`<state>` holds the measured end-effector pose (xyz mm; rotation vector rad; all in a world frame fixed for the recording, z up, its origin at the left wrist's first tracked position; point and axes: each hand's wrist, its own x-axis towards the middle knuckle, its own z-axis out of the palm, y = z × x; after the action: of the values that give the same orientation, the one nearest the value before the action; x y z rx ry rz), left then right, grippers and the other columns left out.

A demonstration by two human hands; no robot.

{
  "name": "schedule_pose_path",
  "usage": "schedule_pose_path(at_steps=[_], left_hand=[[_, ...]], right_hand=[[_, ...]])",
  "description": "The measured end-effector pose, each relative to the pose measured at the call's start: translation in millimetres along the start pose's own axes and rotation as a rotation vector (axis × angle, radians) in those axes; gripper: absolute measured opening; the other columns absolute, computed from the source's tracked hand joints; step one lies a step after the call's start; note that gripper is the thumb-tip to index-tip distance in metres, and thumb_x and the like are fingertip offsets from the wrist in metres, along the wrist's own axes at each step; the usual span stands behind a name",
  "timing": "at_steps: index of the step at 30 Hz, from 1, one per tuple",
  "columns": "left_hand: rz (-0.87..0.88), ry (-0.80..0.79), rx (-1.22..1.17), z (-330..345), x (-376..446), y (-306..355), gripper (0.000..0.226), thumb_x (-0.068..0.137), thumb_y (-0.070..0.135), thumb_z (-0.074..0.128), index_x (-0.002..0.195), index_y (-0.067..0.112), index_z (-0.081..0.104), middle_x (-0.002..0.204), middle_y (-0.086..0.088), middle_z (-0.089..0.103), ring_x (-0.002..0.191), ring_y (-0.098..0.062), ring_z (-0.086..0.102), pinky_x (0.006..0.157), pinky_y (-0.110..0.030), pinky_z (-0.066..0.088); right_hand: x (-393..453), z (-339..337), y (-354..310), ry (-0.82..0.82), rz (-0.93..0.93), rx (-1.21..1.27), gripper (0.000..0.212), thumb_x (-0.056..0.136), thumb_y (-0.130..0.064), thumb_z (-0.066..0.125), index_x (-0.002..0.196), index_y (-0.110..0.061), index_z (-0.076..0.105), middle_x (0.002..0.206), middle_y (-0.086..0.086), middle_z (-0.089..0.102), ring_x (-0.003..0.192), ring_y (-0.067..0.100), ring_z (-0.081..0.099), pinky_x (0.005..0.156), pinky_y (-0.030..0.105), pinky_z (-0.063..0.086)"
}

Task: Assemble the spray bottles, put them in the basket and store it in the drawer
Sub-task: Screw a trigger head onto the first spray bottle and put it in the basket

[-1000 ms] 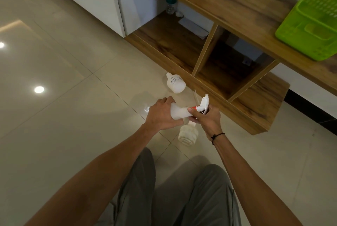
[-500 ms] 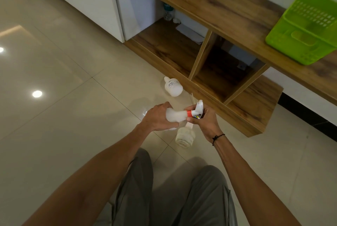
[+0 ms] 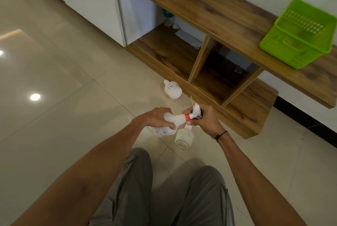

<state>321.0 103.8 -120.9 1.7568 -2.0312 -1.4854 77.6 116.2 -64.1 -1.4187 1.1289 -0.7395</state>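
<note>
A long wooden shelf [image 3: 218, 15] runs along the wall, with open cubbies [image 3: 215, 72] under it. The green basket [image 3: 299, 35] sits on the shelf top toward its right end, tilted. On the floor [image 3: 63, 88] just in front of the cubbies lies one capless bottle [image 3: 172, 89]; another bottle [image 3: 183, 139] lies farther out from the shelf, below the hands. Above that one, the left hand [image 3: 155, 118] grips a third bottle [image 3: 175, 119] by its body, held sideways. The right hand [image 3: 206, 119] grips the spray head [image 3: 195, 112], its orange collar at that bottle's neck.
</note>
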Motion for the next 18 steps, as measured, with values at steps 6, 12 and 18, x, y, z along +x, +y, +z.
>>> schedule_pose_path(at_steps=[6,12,18], left_hand=[[-0.003,-0.063,-0.072,-1.8,-1.0,4.0,0.058,0.077,0.051,0.082,0.123,0.026,0.058,0.120,-0.001,0.059,0.108,-0.023,0.058,0.080,-0.030,0.048],[-0.013,-0.033,-0.088,2.6,-4.0,8.4,0.055,0.076,0.054,0.081,0.119,0.027,0.059,0.115,0.001,0.061,0.095,-0.012,0.058,0.075,-0.028,0.047],[0.011,0.067,-0.015,6.5,-7.1,14.1,0.064,0.072,0.059,0.082,0.122,0.027,0.057,0.115,0.003,0.061,0.102,-0.020,0.061,0.077,-0.030,0.053]], right_hand=[[-1.3,-9.4,-4.3,-0.004,-0.007,-0.005,0.031,0.074,0.019,0.081,0.102,0.007,0.076,0.106,0.016,0.079,0.100,0.026,0.077,0.079,0.034,0.065],[-4.0,-10.1,-5.5,0.022,-0.013,-0.042,0.032,0.074,0.012,0.086,0.104,0.003,0.077,0.105,0.013,0.080,0.098,0.020,0.077,0.076,0.026,0.063],[-6.0,-11.0,-2.1,0.065,0.029,-0.033,0.034,0.073,0.007,0.089,0.105,0.001,0.078,0.105,0.011,0.080,0.098,0.024,0.077,0.078,0.029,0.065]])
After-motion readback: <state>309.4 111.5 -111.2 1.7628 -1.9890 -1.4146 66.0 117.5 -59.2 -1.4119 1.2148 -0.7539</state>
